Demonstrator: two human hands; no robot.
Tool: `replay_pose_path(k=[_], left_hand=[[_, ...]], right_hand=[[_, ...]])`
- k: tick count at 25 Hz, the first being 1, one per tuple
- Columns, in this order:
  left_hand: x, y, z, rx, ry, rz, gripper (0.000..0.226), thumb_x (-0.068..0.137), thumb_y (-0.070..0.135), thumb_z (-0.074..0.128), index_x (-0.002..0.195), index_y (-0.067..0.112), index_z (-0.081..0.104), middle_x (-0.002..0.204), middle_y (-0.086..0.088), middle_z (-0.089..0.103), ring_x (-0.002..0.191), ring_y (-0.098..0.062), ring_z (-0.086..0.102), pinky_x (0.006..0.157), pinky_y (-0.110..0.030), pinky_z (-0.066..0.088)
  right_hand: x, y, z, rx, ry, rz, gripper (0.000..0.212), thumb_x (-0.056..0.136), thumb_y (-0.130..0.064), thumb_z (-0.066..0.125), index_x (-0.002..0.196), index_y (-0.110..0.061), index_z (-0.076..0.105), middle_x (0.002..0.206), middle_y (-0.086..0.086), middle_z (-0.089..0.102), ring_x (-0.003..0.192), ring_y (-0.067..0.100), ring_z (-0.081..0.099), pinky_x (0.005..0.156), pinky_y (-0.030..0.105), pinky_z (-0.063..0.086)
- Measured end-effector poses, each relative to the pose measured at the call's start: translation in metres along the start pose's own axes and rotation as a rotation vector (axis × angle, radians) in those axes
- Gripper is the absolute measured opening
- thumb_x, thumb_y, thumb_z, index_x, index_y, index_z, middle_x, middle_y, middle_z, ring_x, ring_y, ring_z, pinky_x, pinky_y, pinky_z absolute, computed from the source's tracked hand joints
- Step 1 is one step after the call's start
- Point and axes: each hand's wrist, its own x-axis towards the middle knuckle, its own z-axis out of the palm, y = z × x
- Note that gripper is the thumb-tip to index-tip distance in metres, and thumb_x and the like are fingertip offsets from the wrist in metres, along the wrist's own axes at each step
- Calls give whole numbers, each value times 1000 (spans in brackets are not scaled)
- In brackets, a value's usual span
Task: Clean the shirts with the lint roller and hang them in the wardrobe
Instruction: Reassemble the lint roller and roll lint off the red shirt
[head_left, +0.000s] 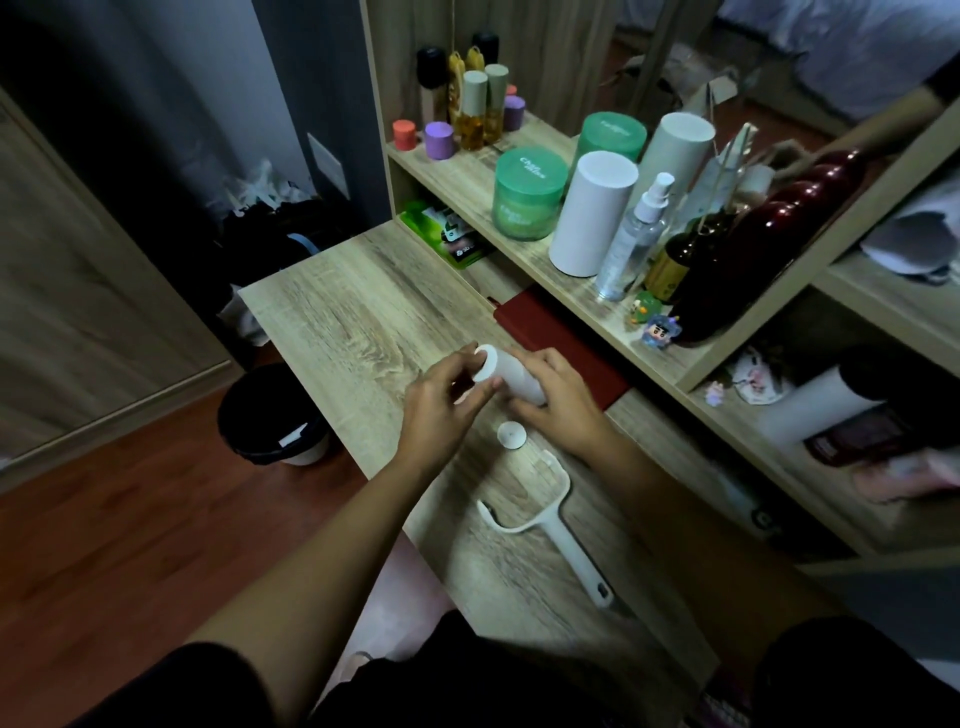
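Above the wooden desk (337, 322) I hold a white lint roll (511, 376) in both hands. My right hand (553, 402) grips its body from the right. My left hand (441, 397) pinches the round cap at its left end. The empty white roller handle (540, 525) lies flat on the desk just below my hands, fork end toward them. A small white round cap (511, 434) sits on the desk between the handle and my hands. No shirts or wardrobe interior show in this view.
A shelf unit (519, 223) at the right carries green jars (527, 192), white cylinders (592, 213), a spray bottle (631, 244) and a dark red bottle (769, 244). A red notebook (566, 338) lies under the shelf. A black bin (270, 415) stands on the floor at the left.
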Motion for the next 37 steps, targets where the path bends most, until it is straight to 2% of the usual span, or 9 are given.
replay_pose_path(k=[3,5,10,15,18,23,25,29,37], left_hand=[[8,0,-5,111,70,134,29,83,18,69,108,3,64,117,-7,64,96,-7,61,80,-14,51],[11,2,-10,129,126,157,28,83,16,69,106,2,64,117,-7,63,97,-5,59,80,-10,49],[14,0,-25,153,152,174,28,83,17,69,106,1,64,117,-10,63,98,-6,60,82,-14,51],[14,-2,-32,135,191,126,26,82,17,70,104,3,65,115,-5,64,96,-9,61,78,-13,51],[14,-6,-34,102,244,32,23,82,17,70,103,7,66,111,-1,65,92,-10,61,76,-11,49],[11,-19,-37,-56,298,-246,22,81,26,71,101,16,67,103,1,69,86,-13,65,76,-28,53],[8,-25,-37,-91,299,-309,23,81,29,71,99,16,68,102,2,70,83,-14,65,76,-36,54],[-1,-26,-29,-130,252,-356,21,81,30,71,98,18,69,97,5,70,83,-12,66,81,-39,55],[-5,-23,-25,-248,209,-387,15,74,41,73,86,32,67,103,-1,71,92,-22,68,87,-40,54]], right_hand=[[7,7,4,-64,-60,206,96,74,-29,76,148,-18,15,137,11,33,124,23,37,103,37,35],[6,18,12,-222,-171,327,86,74,-35,74,143,-12,27,140,16,34,130,31,35,106,40,34],[-2,18,46,-486,-445,207,54,82,-29,66,131,-15,48,133,15,45,124,31,44,103,34,38],[-1,24,47,-417,-284,204,28,86,-6,56,112,-12,66,120,14,56,103,30,60,87,32,47],[-5,23,42,-320,-210,174,18,87,-11,57,98,-10,71,100,12,64,88,27,64,76,32,50],[-12,15,28,80,-8,373,34,80,-24,70,54,-8,56,49,-2,43,43,4,36,43,16,26],[-11,10,22,158,64,378,32,79,-23,71,60,0,59,50,-1,42,44,4,32,42,17,25],[-7,-1,8,83,70,233,10,77,-21,73,80,-11,74,61,2,67,56,4,51,50,12,33],[-12,-4,3,14,63,109,19,77,-19,74,89,-5,74,76,10,73,66,10,60,55,10,37]])
